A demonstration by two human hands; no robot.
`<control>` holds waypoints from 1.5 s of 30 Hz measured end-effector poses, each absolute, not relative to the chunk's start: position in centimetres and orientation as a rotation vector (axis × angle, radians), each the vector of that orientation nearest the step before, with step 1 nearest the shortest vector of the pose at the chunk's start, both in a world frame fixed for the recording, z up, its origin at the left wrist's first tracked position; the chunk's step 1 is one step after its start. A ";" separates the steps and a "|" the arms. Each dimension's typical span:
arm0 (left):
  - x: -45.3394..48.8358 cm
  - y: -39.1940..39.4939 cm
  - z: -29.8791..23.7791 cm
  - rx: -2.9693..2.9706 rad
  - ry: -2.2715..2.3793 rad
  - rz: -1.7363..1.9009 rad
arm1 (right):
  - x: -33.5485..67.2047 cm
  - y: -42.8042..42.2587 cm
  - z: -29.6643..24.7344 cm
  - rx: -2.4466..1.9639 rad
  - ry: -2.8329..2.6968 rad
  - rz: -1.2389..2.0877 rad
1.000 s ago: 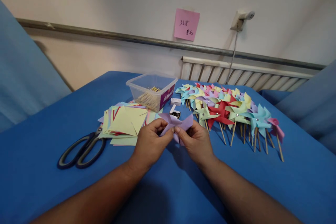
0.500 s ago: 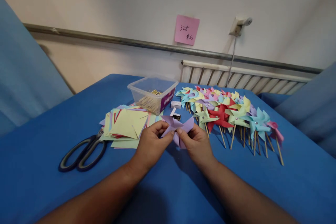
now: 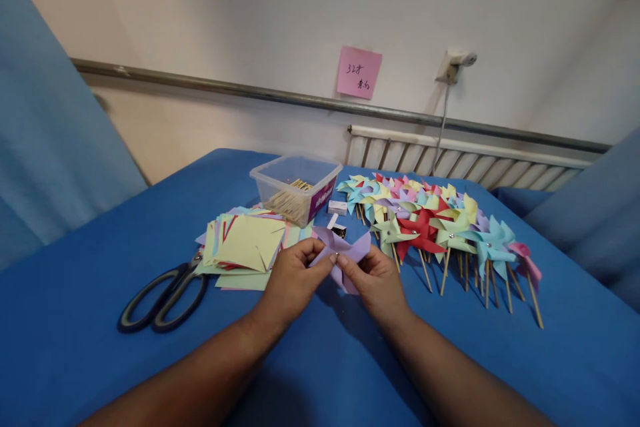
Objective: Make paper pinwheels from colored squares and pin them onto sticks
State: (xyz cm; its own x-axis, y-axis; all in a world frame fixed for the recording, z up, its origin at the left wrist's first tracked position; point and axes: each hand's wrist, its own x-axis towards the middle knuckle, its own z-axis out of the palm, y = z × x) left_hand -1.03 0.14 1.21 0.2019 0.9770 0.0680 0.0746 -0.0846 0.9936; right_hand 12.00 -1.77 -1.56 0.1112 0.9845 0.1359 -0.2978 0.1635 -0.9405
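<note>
A purple paper pinwheel (image 3: 350, 250) is held between my two hands above the blue table. My left hand (image 3: 295, 277) is closed on its left side, and my right hand (image 3: 377, 280) grips the right side. Both thumbs meet at the pinwheel's middle, where a small shiny pin head shows. The fingers behind the paper are partly hidden. No stick shows on this pinwheel. Just beyond it lies a small open box (image 3: 339, 230) with dark contents, and a small white box (image 3: 337, 207) sits behind that.
Left of my hands is a stack of coloured paper squares (image 3: 245, 240), with scissors (image 3: 165, 297) beside it. Behind stands a clear plastic tub (image 3: 270, 180) holding thin wooden sticks (image 3: 293, 199). Many finished pinwheels (image 3: 420, 230) on sticks lie at the right. A radiator (image 3: 400, 155) lines the wall.
The whole view has shifted slightly, so things sit a little lower and further right. Both hands keep their hold on the purple pinwheel, thumbs still at its middle.
</note>
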 end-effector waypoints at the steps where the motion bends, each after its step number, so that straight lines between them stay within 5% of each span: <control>1: -1.0 0.2 1.1 1.418 1.074 1.065 | 12.0 -1.8 -1.6 -0.923 -1.001 1.148; 9: -1.2 0.4 0.8 1.418 1.237 1.320 | 13.3 -1.4 -1.5 -1.193 -1.376 0.400; 18: -0.4 -0.7 1.4 1.162 0.833 1.051 | 14.4 -1.1 -1.1 -1.112 -1.801 -0.197; 34: -0.9 0.2 1.4 0.827 0.888 1.176 | 13.1 -2.6 -0.3 -1.140 -2.073 -0.118; 45: -0.3 0.6 -1.4 0.903 0.967 0.917 | 13.4 -0.4 2.7 -0.980 -1.748 -0.082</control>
State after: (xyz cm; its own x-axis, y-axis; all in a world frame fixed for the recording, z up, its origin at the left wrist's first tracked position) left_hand -0.26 0.59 -1.41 0.2880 0.9193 -0.2680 -0.2191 0.3357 0.9161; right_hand 13.36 -0.43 2.75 -0.0816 0.5683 0.8188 0.6423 0.6582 -0.3928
